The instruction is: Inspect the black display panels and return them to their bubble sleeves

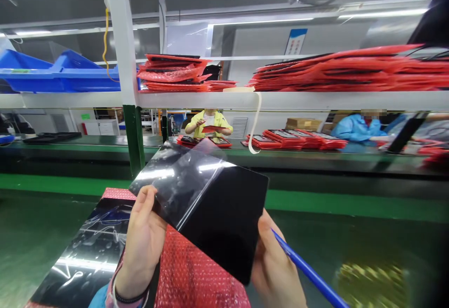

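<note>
My left hand [142,242] grips the lower left edge of a black tablet [224,219] held up in front of me. A clear plastic sleeve [175,181] covers the tablet's left half and sticks out past its top left corner. My right hand [277,270] supports the tablet from below on the right and also holds a blue pen [308,273] that points to the lower right. Under the hands lies red bubble wrap [196,275] and another glossy black panel [87,252].
A green conveyor belt [315,158] runs across in front of me. Behind it sit two people, one in yellow [209,123] and one in blue [358,128], with red bubble-wrapped tablets [298,138]. The shelf above holds stacks of red bags [351,69] and blue bins [59,71]. A white post [122,41] stands left.
</note>
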{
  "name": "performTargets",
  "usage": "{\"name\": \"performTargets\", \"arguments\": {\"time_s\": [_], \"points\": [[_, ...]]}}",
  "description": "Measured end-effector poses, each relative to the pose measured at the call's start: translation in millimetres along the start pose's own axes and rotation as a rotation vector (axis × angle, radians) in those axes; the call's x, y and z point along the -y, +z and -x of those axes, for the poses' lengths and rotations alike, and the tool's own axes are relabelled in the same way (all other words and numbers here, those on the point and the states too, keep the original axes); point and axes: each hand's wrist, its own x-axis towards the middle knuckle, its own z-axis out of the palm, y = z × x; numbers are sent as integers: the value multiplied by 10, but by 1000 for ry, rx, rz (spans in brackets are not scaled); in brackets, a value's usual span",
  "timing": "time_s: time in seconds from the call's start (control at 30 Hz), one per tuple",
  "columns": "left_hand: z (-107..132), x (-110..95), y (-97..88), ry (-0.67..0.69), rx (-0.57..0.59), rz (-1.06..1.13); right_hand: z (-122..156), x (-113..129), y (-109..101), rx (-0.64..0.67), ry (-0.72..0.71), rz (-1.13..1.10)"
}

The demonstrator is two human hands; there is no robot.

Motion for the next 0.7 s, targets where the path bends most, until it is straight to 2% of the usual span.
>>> {"name": "performTargets", "arguments": {"time_s": [0.07,0.1,0.27,0.4,0.5,0.6,0.7], "points": [[7,7,-8,52,-25,32,26,-25,87,-73,-43,49],[11,5,-12,81,-20,37,45,-38,106,-54,-44,71],[41,-26,-6,177,27,32,156,-53,114,190,-75,119],[81,-28,28,241,-1,9,194,-45,147,278,-37,176],[129,-8,55,274,-39,-24,168,-68,118,246,-95,365],[166,4,66,290,-29,-29,150,-76,71,193,-188,562],[147,-8,44,279,-7,-20,201,-42,94,204,-218,585]]}}
